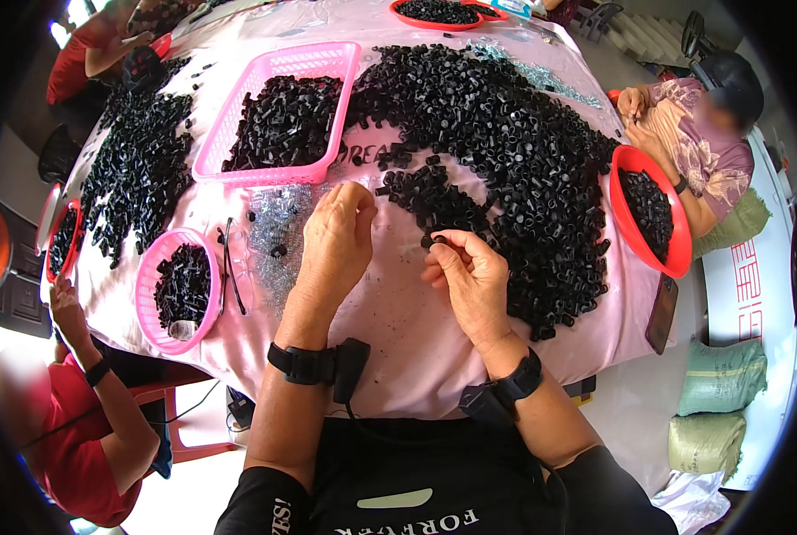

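Note:
My left hand (338, 234) is over the middle of the pink cloth, fingers curled in and thumb side turned right. Whatever it may hold is hidden. Just to its right, my right hand (471, 278) pinches a small black cap (437, 239) between thumb and fingertips. Beyond that hand lies a small heap of black caps (434, 198), joined to a much larger pile of black caps (523, 152). Beside my left wrist, small clear pieces (278, 241), too fine to name, are spread on the cloth. A pink basket (204, 160) of small black parts stands beyond my left hand.
A round pink basket (148, 312) of black parts and a pair of glasses-like black arms (229, 267) lie left. A red bowl (619, 201) and a phone (661, 314) sit at the right edge. Other people work around the table; another black pile (140, 160) lies far left.

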Tool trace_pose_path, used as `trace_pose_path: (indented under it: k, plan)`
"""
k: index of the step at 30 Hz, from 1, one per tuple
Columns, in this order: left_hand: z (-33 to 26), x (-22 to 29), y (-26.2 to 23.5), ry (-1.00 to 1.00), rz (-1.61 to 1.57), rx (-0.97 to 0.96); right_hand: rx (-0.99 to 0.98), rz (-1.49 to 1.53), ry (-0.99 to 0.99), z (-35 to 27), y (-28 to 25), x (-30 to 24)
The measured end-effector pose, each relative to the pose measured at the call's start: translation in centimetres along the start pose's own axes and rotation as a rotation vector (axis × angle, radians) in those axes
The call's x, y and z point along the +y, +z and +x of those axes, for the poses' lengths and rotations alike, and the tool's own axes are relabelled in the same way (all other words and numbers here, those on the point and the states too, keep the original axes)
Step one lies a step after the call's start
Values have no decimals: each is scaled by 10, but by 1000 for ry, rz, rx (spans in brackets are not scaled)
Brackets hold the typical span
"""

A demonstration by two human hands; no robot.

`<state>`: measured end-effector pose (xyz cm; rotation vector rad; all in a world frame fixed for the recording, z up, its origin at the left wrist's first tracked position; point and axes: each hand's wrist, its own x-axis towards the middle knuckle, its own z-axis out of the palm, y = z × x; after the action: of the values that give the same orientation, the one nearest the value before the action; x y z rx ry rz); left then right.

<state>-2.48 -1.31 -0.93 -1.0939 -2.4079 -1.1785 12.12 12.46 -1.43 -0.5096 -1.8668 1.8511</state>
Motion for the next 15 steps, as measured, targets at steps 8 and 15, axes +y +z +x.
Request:
trace_pose_path:
  k: [8,15]
  plan:
    - [6,27,-5,12,-347,-149,-28,-101,-96,1,-1,4]
    - [1,33,-3,101,-399,-253,-17,-159,-83,0,2,-1]
